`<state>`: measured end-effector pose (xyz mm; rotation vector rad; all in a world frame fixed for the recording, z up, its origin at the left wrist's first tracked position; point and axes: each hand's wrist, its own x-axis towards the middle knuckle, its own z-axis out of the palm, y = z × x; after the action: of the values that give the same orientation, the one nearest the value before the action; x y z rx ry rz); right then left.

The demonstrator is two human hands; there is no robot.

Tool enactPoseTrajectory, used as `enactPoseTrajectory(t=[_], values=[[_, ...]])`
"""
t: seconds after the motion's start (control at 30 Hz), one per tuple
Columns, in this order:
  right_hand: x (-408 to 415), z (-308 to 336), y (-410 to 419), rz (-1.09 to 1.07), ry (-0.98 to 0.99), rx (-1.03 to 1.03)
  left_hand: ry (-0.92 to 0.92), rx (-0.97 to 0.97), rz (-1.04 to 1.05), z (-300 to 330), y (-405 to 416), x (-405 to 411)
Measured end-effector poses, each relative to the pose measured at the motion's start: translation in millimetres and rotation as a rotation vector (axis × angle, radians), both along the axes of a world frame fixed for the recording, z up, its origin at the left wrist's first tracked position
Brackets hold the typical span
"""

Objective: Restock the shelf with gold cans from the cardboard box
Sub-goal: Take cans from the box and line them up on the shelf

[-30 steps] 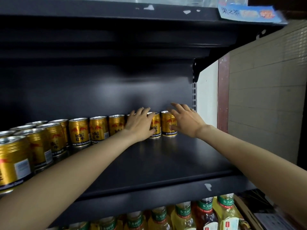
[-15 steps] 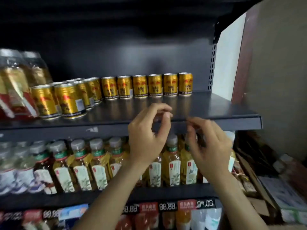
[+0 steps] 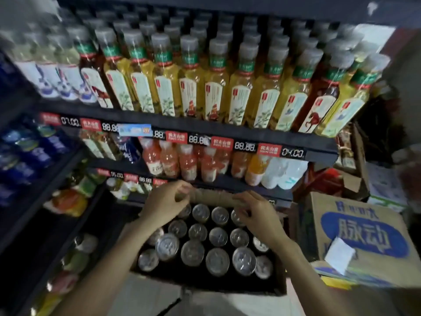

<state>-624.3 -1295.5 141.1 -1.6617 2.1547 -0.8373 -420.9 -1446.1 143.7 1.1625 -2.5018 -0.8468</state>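
Looking down at open cardboard box (image 3: 279, 286) on floor, packed w/ upright cans (image 3: 217, 262), silver lids showing, in rows. Left hand (image 3: 164, 205) and right hand (image 3: 257, 216) both over far end of box, fingers curled, above back row of cans by far flap; can't tell if touching any. Behind: shelf (image 3: 182, 124) of tea bottles (image 3: 191, 87), grey caps, price tags (image 3: 268, 148) along edge. Lower shelf w/ orange drink bottles (image 3: 189, 160). Blue-printed carton (image 3: 364, 236) just right of box, white paper slip (image 3: 340, 255) on top.
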Motion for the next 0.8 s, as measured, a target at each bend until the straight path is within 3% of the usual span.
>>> enactPoseTrajectory(t=[0.13,0.33,0.47,0.6,0.7,0.8], values=[[24,-40,10,0.132,0.083,0.222,-0.076,0.064,-0.063,-48,22,51],[75,-63,10,0.317,0.172,0.35,-0.284,0.107,-0.011,-80,41,82],[104,-79,4,0.328,0.276,0.52,-0.25,0.186,0.071,-97,57,84],[109,-85,-6,0.245,0.27,0.48,-0.18,0.185,0.208,-106,61,83],[102,-75,-11,0.176,0.13,0.401,-0.067,0.252,0.208,-103,56,86],[87,-49,-15,0.014,-0.266,0.303,0.137,0.377,0.236,-83,45,91]])
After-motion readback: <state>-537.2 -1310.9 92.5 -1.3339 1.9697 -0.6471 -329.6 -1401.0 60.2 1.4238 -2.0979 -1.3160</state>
